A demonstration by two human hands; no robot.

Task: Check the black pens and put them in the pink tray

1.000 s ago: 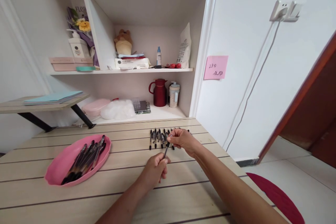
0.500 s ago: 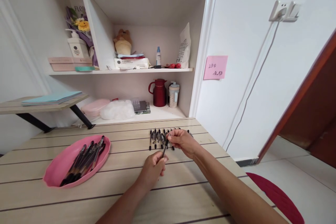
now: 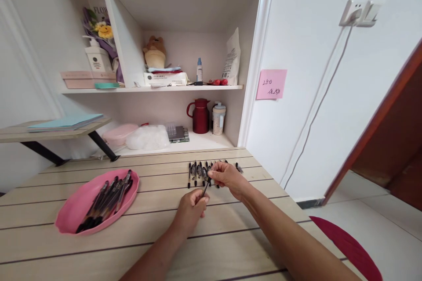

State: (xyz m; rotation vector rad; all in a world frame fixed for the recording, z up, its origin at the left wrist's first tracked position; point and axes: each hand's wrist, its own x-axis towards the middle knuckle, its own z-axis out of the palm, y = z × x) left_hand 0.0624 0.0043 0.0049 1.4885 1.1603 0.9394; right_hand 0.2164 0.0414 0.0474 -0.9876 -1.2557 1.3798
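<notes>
Between my two hands is a slim dark pen (image 3: 205,188), tilted with its black end up toward the right. Its lower part is gripped by my left hand (image 3: 190,210), thumb along the barrel. My right hand (image 3: 229,178) pinches the upper end; the fingertips hide whether that part is a separate cap. Just behind the hands, several black pens (image 3: 195,174) and clear-and-black pen parts lie in a row on the table, partly covered by my right hand. A short pen part (image 3: 239,167) lies right of that hand.
On the left, a pink scalloped tray (image 3: 70,195) holds several dark pens (image 3: 105,202). A small raised shelf (image 3: 79,133) with blue paper stands behind it. White shelving (image 3: 184,89) rises at the table's back, with a red jug (image 3: 200,116) and a tumbler (image 3: 218,119).
My right hand has shifted slightly left and down along the pen, and my left hand slightly left. More of the short pen part at the right shows now.
</notes>
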